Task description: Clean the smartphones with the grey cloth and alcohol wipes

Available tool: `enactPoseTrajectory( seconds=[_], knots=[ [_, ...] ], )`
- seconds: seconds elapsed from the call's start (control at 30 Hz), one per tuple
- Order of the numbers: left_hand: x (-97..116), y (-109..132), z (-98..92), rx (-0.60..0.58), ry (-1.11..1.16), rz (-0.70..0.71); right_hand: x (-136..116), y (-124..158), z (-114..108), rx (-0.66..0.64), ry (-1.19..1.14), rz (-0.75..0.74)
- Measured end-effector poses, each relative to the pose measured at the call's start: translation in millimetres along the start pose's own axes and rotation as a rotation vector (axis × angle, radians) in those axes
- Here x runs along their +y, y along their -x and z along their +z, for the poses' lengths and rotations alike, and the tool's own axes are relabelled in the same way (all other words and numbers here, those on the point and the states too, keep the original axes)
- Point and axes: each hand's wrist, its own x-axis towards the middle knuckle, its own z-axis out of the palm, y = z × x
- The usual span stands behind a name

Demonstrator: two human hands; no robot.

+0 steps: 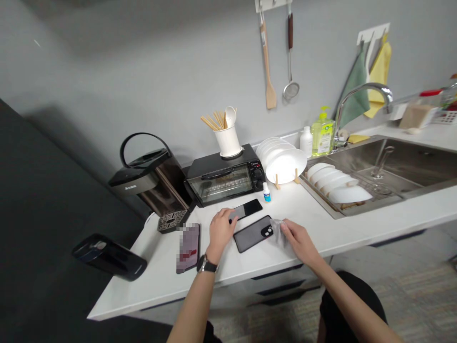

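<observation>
On the white counter, my left hand has its thumb and fingers around the near left end of a black smartphone. My right hand pinches a thin grey cloth that hangs down to the counter. Between the hands lies a dark grey phone case with a black rim and round camera openings; the cloth meets its right end. Just beyond the smartphone stands a small white bottle with a blue label. To the left of my left wrist, another phone lies with its screen partly blurred out.
A toaster oven carries a white utensil holder. Left stand a water dispenser and a dark rounded appliance near the edge. Plates, a soap bottle and the sink, with bowls, are right.
</observation>
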Motion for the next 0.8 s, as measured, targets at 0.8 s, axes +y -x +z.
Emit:
enactPoseTrajectory(
  seconds=[0.8],
  knots=[
    [-32.4,30.3,-80.7,0.271,0.299,-0.051,-1.3,-59.0,58.7,-0.338,0.242,-0.354]
  ],
)
